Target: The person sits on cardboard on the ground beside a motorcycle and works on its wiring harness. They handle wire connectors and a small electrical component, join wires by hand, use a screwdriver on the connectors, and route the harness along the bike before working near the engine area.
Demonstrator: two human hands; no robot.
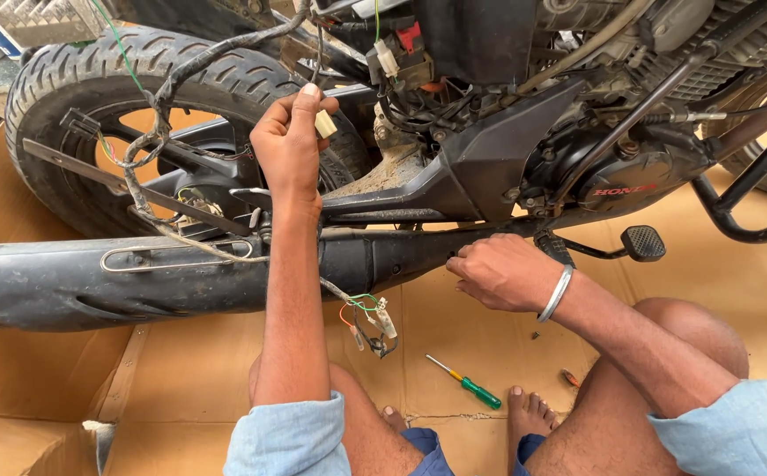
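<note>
We sit on flattened cardboard [181, 370] beside a motorcycle. Our left hand [288, 141] is raised, pinching a small cream connector [325, 124] on the wiring harness [159, 132] near the rear tyre [66, 97]. Our right hand [500, 273], a metal bangle [556, 294] at its wrist, reaches under the frame beside the black exhaust [92, 282]. A green-handled screwdriver [467, 383] lies between our feet, near loose wires [370, 322].

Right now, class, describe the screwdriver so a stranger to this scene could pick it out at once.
Start at the long black exhaust pipe lying across the cardboard sheet. Below it, between the seated person's bare feet, lies the screwdriver. Its bright green handle with a yellow collar and thin metal shaft sets it apart from the dangling wire bundle nearby.
</note>
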